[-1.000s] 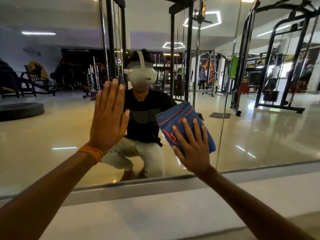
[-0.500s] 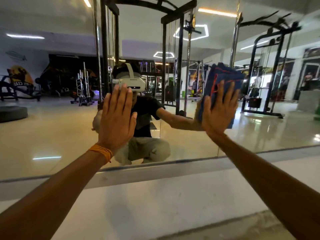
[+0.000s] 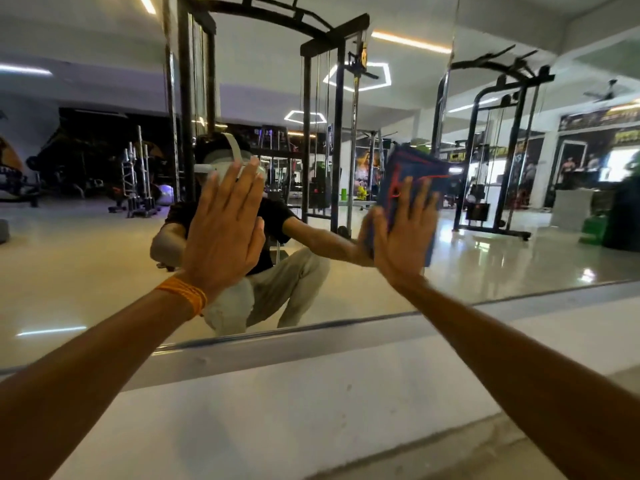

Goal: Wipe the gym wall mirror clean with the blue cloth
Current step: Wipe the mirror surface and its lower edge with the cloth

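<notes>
The wall mirror [image 3: 86, 265] fills the upper part of the view and reflects the gym and a crouching person. My left hand [image 3: 225, 226], with an orange band at the wrist, lies flat against the glass, fingers straight and pointing up. To its right, my right hand [image 3: 403, 233] presses the folded blue cloth [image 3: 412, 164] with red stitching flat onto the mirror, fingers spread and straight. The cloth sticks out above the fingertips and a little to the right of the palm.
The mirror's metal bottom edge [image 3: 311, 329] runs across the view, with a white wall strip [image 3: 277, 403] below it. A vertical mirror seam [image 3: 446, 81] rises just right of the cloth. Cable machines and racks appear only as reflections.
My right hand has swept the cloth up and to the right across the glass from a lower, central spot, then drifted slightly down. My left hand stayed flat on the mirror.
</notes>
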`<state>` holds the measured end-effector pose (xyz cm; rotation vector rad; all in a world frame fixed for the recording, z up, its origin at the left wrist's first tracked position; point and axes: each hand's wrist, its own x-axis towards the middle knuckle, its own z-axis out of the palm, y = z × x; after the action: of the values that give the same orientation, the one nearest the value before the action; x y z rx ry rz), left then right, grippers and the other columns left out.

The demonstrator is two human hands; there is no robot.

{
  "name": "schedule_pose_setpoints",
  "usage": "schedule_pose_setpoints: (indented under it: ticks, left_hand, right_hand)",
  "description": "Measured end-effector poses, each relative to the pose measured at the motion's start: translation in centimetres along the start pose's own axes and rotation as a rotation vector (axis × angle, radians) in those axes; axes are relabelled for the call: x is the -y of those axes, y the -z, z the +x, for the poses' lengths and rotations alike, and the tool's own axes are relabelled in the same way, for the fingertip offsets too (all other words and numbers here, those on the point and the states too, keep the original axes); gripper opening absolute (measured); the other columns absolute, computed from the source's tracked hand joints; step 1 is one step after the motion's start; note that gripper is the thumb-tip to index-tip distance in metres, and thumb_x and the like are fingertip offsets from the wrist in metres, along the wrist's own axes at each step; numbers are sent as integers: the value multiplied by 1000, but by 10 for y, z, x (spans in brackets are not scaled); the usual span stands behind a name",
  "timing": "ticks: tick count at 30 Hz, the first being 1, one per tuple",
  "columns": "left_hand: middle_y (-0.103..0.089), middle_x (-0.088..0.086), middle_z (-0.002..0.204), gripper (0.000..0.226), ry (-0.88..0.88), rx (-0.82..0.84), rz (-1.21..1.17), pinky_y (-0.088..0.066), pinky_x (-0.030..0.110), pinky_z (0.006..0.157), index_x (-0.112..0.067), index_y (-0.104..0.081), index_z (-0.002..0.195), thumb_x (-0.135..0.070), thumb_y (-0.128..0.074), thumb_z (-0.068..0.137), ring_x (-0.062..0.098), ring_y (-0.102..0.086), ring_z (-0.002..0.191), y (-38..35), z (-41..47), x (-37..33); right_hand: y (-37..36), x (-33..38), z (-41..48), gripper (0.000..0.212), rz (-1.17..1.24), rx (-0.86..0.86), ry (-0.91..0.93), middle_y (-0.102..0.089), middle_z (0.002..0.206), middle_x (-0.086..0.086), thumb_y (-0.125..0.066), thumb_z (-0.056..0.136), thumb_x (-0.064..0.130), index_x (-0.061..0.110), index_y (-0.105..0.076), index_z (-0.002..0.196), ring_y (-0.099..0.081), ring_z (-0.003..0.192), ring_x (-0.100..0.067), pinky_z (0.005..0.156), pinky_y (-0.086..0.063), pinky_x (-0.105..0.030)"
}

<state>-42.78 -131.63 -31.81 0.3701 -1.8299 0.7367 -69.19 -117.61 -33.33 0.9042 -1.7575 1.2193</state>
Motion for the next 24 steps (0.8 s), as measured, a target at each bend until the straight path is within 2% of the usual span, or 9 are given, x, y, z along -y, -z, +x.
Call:
schedule_pose_setpoints:
  ticks: [3,6,8,11,12,13,18,21,24]
  left_hand:
    - [-15,19,170,66,47,1,-47,-12,58,127,-1,-23,161,-26,-41,103,36,-9,159,-3,17,-11]
    - [-16,19,170,66,10,10,-48,-15,60,126,0,-24,161,-28,-39,103,35,-10,159,-13,23,-27]
    - [-17,19,170,66,-7,17,-52,-14,60,127,-1,-24,161,-29,-37,103,35,-10,159,-21,27,-34]
    - [-16,18,171,67,-18,25,-23,-11,58,128,-2,-22,162,-29,-39,103,34,-10,159,-32,43,-40]
    - [-16,17,171,67,-20,26,-12,-11,58,128,-2,-22,162,-30,-40,103,34,-9,159,-34,52,-42]
    - [-16,18,171,67,-12,20,-5,-10,59,127,-2,-22,162,-31,-39,104,34,-9,159,-36,62,-45]
    - [-16,19,170,66,24,-28,0,-7,59,128,0,-23,161,-30,-40,104,35,-9,159,-35,111,-57]
    - [-15,18,171,66,14,-7,26,-11,60,127,-3,-21,162,-30,-38,105,35,-9,159,-36,120,-57]
    - [-15,17,171,63,22,15,35,-11,60,127,-4,-21,163,-30,-35,107,35,-9,159,-38,122,-55]
  right_hand:
    - [-10,0,-59,78,-62,152,387,5,174,-8,-34,105,62,21,-11,166,8,160,-34,129,5,-51]
    - [-4,-36,-40,73,-116,141,591,-7,174,-11,-39,106,58,21,-19,166,2,161,-32,130,-2,-50]
    - [-3,-57,-4,72,-91,55,452,-9,174,-12,-35,107,56,17,-20,165,0,161,-32,130,2,-47]
    - [-6,-70,45,80,12,-212,-123,-17,172,-14,-13,106,67,14,-24,164,-11,159,-39,127,-12,-60]
    - [-8,-66,49,80,0,-251,-173,-18,171,-16,-11,106,67,14,-26,164,-12,158,-41,125,-16,-62]
    - [-10,-62,46,76,-23,-233,-108,-16,171,-16,-14,108,64,14,-25,164,-11,158,-41,126,-15,-62]
    - [3,-71,20,66,-98,70,692,-12,172,-8,-40,106,53,26,-21,163,-9,159,-37,128,-11,-57]
    - [17,-93,63,65,-100,31,640,-13,172,-9,-34,108,55,25,-19,164,-9,159,-37,129,-6,-51]
    - [25,-99,96,65,10,-83,272,-15,172,-14,-32,109,53,21,-18,165,-7,159,-38,129,-8,-56]
